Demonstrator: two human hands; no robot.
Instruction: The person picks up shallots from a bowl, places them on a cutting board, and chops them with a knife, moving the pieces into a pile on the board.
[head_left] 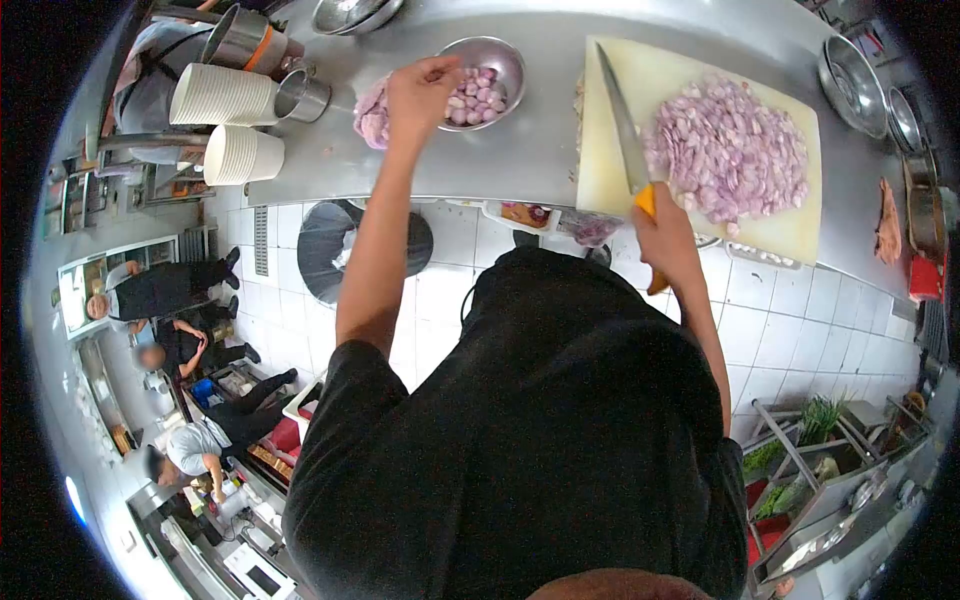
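My right hand [667, 243] is wrapped round the yellow handle of a kitchen knife [626, 125]. Its long blade lies over the left part of a pale cutting board [610, 190], pointing away from me. To the right of the blade, a large heap of sliced shallots [728, 150] covers much of the board. My left hand [424, 92] is over the left edge of a metal bowl [512, 68], fingers curled together; whatever they may hold is hidden. Whole peeled shallots [478, 98] sit in this bowl. Partly behind my left wrist is a purplish bundle [372, 115].
Stacked white paper cups [243, 155] and a metal cup [302, 96] stand at the counter's left. Metal bowls [852, 85] are at the far right. A round black bin [330, 250] is on the tiled floor below. Several people are further left.
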